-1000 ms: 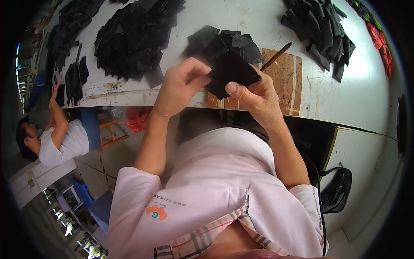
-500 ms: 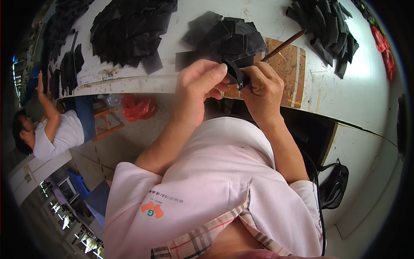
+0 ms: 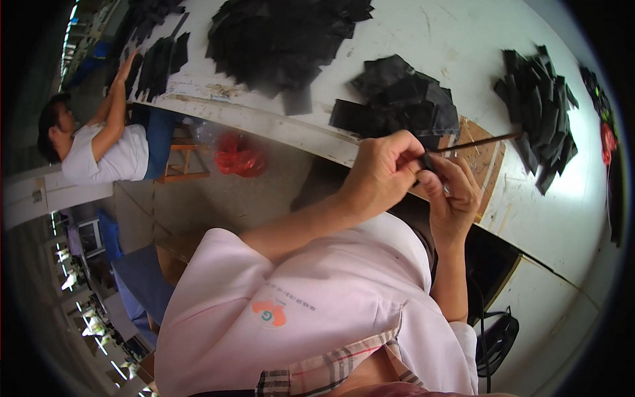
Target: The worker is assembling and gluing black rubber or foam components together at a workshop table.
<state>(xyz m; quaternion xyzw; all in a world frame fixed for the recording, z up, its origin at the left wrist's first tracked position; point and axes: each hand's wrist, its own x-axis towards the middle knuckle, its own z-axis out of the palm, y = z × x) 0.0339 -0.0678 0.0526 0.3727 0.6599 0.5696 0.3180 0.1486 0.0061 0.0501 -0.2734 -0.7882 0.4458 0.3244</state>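
My left hand (image 3: 387, 173) is closed in a pinch at the edge of the table, on a small black fabric piece (image 3: 426, 161). Against it, my right hand (image 3: 456, 195) has its thumb and fingers bent round the same piece. A thin dark brown stick (image 3: 486, 140) juts out to the right from between the two hands; its near end is hidden by fingers and cloth. Just beyond my hands lies a fanned pile of flat black fabric pieces (image 3: 403, 96), some overlapping the brown board (image 3: 493, 155).
A larger black pile (image 3: 278, 46) lies farther left on the white table (image 3: 410, 33), and rolled black strips (image 3: 539, 109) lie to the right. At the far left another person (image 3: 106, 145) sits with raised hands. A red plastic bag (image 3: 238, 155) is on the floor.
My view has turned, so the table sits tilted. Both hands have come closer together over the black piece, and the stick now points more level to the right.
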